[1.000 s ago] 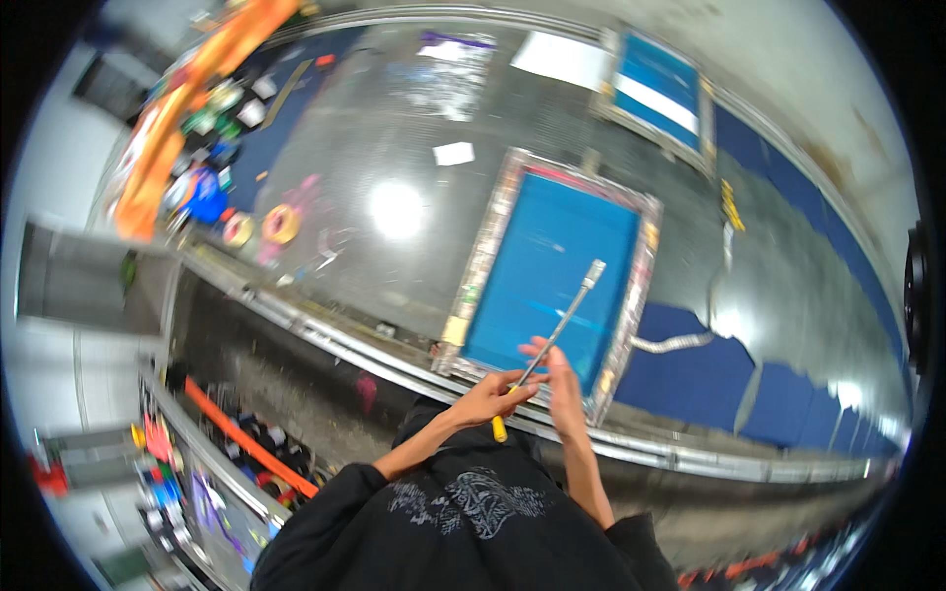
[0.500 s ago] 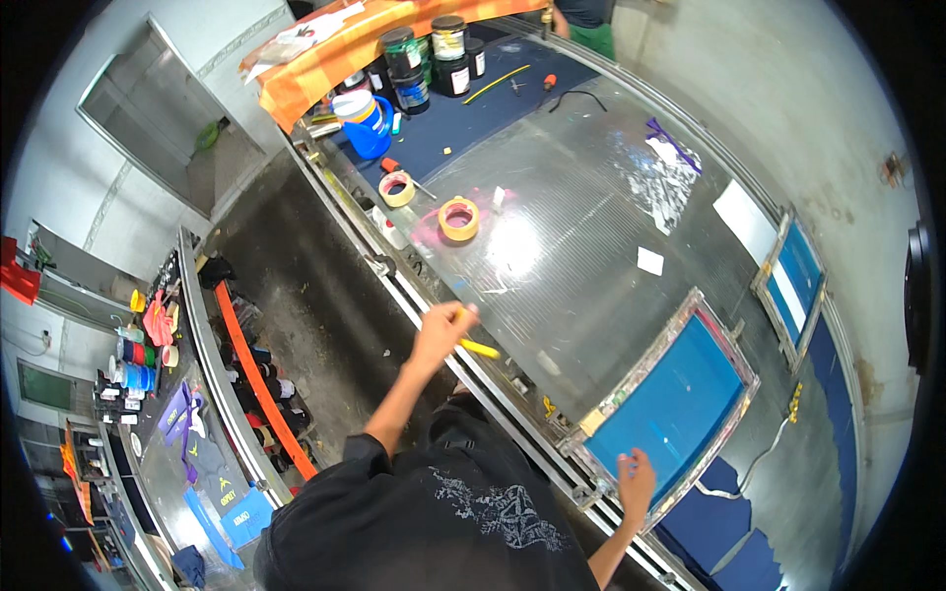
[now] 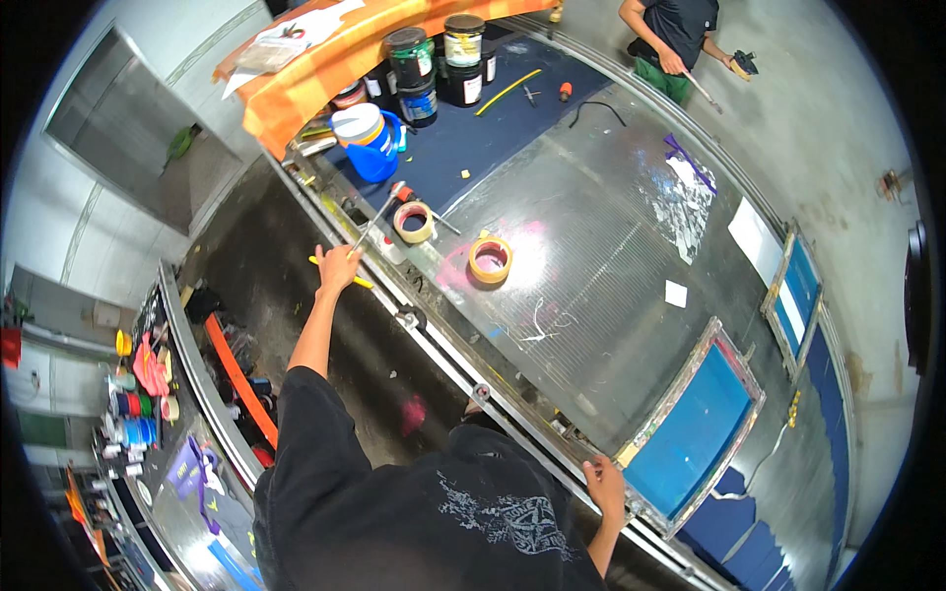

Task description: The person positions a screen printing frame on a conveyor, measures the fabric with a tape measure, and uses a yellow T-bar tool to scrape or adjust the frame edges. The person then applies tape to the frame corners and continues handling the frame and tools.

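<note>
My left hand (image 3: 338, 268) is closed around a slim yellow-handled tool (image 3: 363, 283), whose ends stick out on both sides of the fist, above the table's near rail. A thin metal shaft runs from these fingers toward the red handle of a screwdriver (image 3: 402, 192); whether I hold that shaft I cannot tell. Two tape rolls, one pale (image 3: 414, 236) and one yellow (image 3: 490, 281), lie close by. My right hand (image 3: 604, 485) is open, fingers slightly bent, at the table edge beside the near corner of a blue-meshed screen printing frame (image 3: 631, 451).
Ink tubs (image 3: 409, 64) and a blue jug (image 3: 374, 163) crowd the far left of the metal table (image 3: 581, 256). A second screen frame (image 3: 772, 300) lies at right. Another person (image 3: 680, 34) stands beyond the table, holding tools. A second table (image 3: 187, 384) is at left.
My left hand has moved left and farther along the rail with the yellow-handled tool. My right hand has shifted from the mesh to the frame's near corner. The other person has come further into view.
</note>
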A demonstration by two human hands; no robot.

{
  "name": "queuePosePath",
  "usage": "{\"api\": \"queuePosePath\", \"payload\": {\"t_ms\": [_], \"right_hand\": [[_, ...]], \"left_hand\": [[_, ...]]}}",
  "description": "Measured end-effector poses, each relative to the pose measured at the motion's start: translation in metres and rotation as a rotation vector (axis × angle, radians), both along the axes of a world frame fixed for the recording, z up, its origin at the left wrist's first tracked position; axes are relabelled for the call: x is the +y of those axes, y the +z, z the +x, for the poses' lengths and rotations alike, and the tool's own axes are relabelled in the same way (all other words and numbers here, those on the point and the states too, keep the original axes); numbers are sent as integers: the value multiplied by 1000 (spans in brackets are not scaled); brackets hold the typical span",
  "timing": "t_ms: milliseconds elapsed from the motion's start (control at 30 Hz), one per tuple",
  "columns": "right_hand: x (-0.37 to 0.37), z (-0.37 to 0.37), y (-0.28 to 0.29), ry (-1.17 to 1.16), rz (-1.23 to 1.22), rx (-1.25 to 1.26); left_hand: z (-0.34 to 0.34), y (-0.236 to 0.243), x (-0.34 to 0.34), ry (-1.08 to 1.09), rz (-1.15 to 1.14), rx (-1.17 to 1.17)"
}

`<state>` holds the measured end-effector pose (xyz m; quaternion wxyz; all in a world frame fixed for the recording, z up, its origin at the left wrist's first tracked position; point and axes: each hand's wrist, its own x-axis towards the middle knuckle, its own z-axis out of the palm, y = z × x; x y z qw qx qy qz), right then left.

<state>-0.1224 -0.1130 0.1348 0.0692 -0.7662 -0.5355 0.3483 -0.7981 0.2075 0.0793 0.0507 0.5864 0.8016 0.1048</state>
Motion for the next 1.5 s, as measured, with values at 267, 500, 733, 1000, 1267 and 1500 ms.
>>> {"api": "queuePosePath", "payload": {"t_ms": [267,500,733,1000,1267,1500], "right_hand": [[-49,-5,19,-143,-76,-177],[-70,-21,23,-312,-205,-140],[-60,-30,12,-325,-198,-54],[-90,-22,7,-503,-55,-97],[-143,37,8,-552,80,-35],[-210,149,0,-612,172,28]], "left_hand": [[-62,-53,77,-9,-184,152],[-70,-81,114,88,-305,303],[-51,-53,131,166,511,68],[274,28,-22,-299,576,-719],[518,18,-235,-427,-524,-1458],[589,-11,-268,-634,-575,-1186]]}}
